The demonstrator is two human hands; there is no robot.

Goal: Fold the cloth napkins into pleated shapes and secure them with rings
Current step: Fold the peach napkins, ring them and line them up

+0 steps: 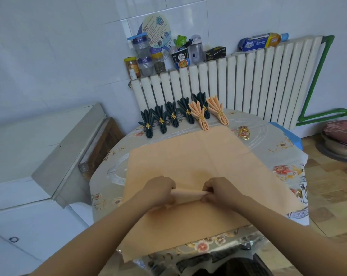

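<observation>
My left hand (160, 189) and right hand (216, 191) each pinch 1 raised pleat mid-way across the peach napkin (188, 156) spread flat on the table (284, 156); I'd judge equal pleat depth and straight creases matter most here.

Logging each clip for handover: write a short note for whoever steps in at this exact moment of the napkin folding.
Left hand and right hand each pinch one end of a raised pleat in the peach napkin, which lies otherwise flat on the table.
Done: five dark folded napkins and two peach folded napkins, each ringed, lined up at the table's far edge.
Spare gold rings lie beyond the napkin's far right corner.
Left: continue pleating this napkin, then slip on a ring.
</observation>
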